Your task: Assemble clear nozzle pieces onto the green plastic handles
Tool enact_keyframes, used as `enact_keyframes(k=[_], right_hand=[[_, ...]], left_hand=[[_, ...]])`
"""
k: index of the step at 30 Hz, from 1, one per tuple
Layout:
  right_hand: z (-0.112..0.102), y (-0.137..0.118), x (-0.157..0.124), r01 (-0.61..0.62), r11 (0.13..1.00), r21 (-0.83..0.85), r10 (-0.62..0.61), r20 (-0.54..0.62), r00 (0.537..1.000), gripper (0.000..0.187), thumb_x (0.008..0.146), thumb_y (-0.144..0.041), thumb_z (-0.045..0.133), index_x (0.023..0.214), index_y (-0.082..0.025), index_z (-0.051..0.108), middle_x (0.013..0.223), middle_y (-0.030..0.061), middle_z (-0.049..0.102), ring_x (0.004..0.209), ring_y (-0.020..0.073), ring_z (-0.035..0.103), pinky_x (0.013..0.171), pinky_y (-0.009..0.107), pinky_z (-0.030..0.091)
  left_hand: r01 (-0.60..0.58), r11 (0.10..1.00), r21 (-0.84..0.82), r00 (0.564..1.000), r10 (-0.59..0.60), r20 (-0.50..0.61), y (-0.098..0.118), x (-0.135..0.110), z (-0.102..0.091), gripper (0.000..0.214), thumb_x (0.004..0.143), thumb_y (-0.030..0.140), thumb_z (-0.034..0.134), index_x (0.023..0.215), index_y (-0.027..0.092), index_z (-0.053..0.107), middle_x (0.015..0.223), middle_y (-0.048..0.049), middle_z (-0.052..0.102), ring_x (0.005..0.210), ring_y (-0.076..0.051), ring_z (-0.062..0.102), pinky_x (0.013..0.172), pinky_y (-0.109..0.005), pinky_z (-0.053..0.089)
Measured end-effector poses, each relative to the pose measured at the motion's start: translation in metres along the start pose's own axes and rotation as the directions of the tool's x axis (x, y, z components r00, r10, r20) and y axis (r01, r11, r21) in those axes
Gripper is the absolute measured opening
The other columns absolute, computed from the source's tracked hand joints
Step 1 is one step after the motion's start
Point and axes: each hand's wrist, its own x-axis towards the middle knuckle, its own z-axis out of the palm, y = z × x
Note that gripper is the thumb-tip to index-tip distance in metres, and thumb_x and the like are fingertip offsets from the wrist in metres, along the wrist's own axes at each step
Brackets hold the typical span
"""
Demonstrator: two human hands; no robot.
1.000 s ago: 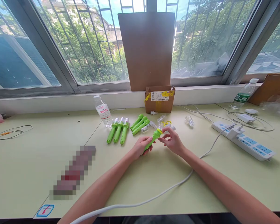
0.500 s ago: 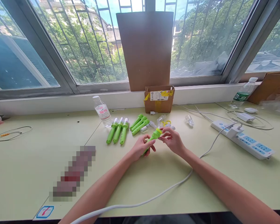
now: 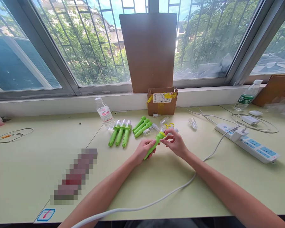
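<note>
My left hand [image 3: 144, 150] is closed around a green plastic tube [image 3: 152, 147], which tilts up to the right. At the tube's upper end sits a yellow ring [image 3: 161, 134]. My right hand [image 3: 174, 142] pinches at that ring with thumb and fingertips; the fingers partly hide it. Just behind the hands lie loose yellow rings [image 3: 170, 125] and clear ribbed caps [image 3: 164, 120]. Further left is a group of three green tubes without clear caps [image 3: 142, 126]. Beside them, three green tubes with clear caps [image 3: 119, 133] lie in a row.
A water bottle [image 3: 104, 114] stands behind the capped tubes, and a small cardboard box [image 3: 161, 109] by the wall. One clear cap [image 3: 193, 123] lies apart on the right. A power strip [image 3: 249, 143] feeds a white cable [image 3: 180, 187] that crosses the table under my right forearm.
The green tube has turned slightly in my left hand, and more of its lower body shows. My right fingers have shifted a little at the ring end.
</note>
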Motion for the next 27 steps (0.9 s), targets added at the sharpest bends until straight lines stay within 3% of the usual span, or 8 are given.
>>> enact_keyframes(k=[6,12,27], right_hand=[[0.0003,-0.0033,-0.0008,-0.001,1.0,0.021,0.001,0.022,1.0,0.051,0.064,-0.06,0.072,0.089,-0.023,0.048,0.105,0.0047,0.055,0.067,0.0162,0.066,0.045,0.027,0.056],[0.0017,-0.0054,-0.0011,-0.01,0.999,0.037,0.011,-0.002,1.0,0.05,0.063,-0.061,0.072,0.084,-0.022,0.048,0.106,0.0052,0.056,0.068,0.0162,0.066,0.045,0.027,0.057],[0.002,-0.0081,-0.0011,0.017,1.0,0.005,-0.017,-0.01,1.0,0.04,0.07,-0.049,0.073,0.086,-0.022,0.049,0.103,0.0056,0.057,0.067,0.0158,0.065,0.044,0.026,0.054]], left_hand=[[-0.001,0.999,-0.043,0.999,0.0,-0.035,-0.0002,0.0003,0.0001,0.044,0.081,0.056,0.054,0.1,0.017,0.053,0.055,0.0049,0.055,0.028,-0.004,0.035,0.028,-0.017,0.022],[0.014,1.0,0.027,0.997,-0.012,-0.073,0.0,0.0,0.0002,0.051,0.07,0.049,0.07,0.107,0.018,0.052,0.055,0.0067,0.056,0.029,-0.004,0.036,0.029,-0.016,0.023],[0.024,0.998,-0.056,1.0,-0.024,0.001,0.0011,-0.0001,-0.0015,0.05,0.076,0.051,0.063,0.107,0.012,0.06,0.069,-0.0053,0.068,0.035,-0.008,0.049,0.03,-0.017,0.026]])
